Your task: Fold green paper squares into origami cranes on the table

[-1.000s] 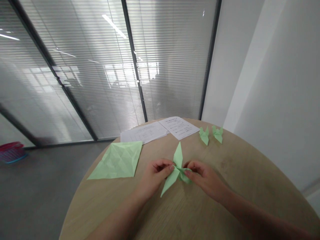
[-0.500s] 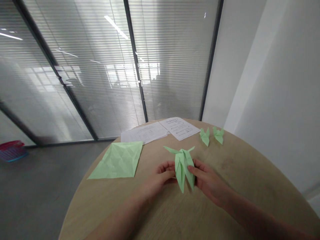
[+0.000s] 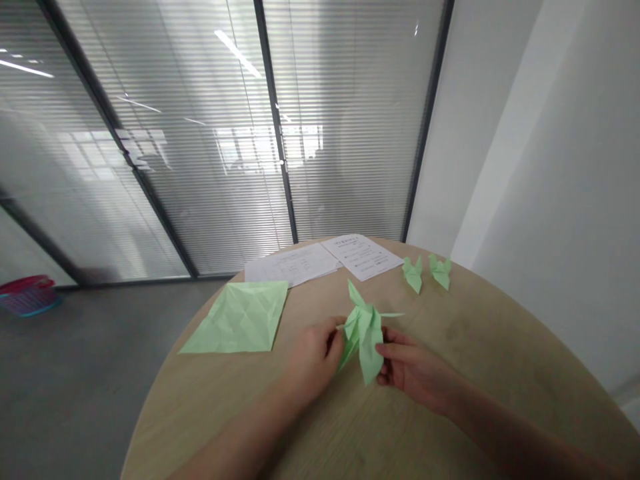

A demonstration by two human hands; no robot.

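Between my hands is a light green origami figure point(image 3: 369, 339), folded with pointed flaps, two thin tips sticking out at its top. My left hand point(image 3: 320, 353) is closed on its left flap, thumb and fingers pinching the paper. On the other side, my right hand point(image 3: 407, 363) pinches the right flap between thumb and fingers. The figure is tilted and held just over the round wooden table point(image 3: 330, 433). Part of its left flap is hidden behind my left fingers.
A creased green paper sheet point(image 3: 245, 320) lies flat on the left. White written sheets point(image 3: 295, 263) and a printed page point(image 3: 360, 257) lie at the back. Two small green origami pieces stand at right, one point(image 3: 413, 275) beside the other point(image 3: 441, 272). A red-and-blue basket point(image 3: 30, 297) is on the floor.
The origami figure has turned between my hands, one top tip now pointing up and the other right. My left hand has shifted its grip on the left flap, knuckles rolled upward.
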